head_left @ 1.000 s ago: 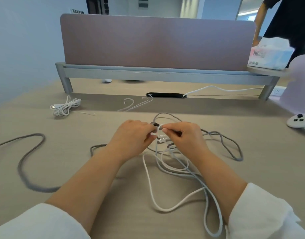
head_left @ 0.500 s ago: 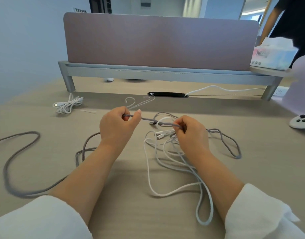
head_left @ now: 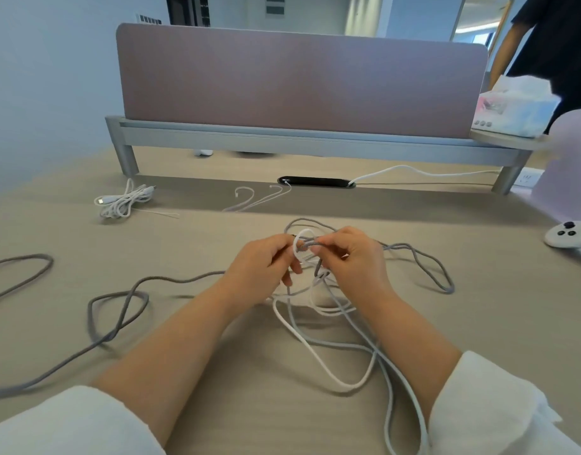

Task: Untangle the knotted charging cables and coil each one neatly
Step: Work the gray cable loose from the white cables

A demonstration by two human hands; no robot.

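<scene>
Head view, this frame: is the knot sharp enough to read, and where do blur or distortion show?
Head view: knot between left hand and right hand is soft but readable, a white loop crossing grey cable. Head view, right edge: tissue box smeared. Head view: divider top bows from the wide lens; shadows soft, no glare.

A single wide-angle view, worn on the head, looks forward and down along both forearms. The left hand [head_left: 262, 264] and right hand [head_left: 356, 261] meet near the middle of the frame, close to the lens. The worktop [head_left: 256, 399] spreads out on every side of them, and beyond the hands a screen panel [head_left: 299, 83] stands across its far edge.
</scene>
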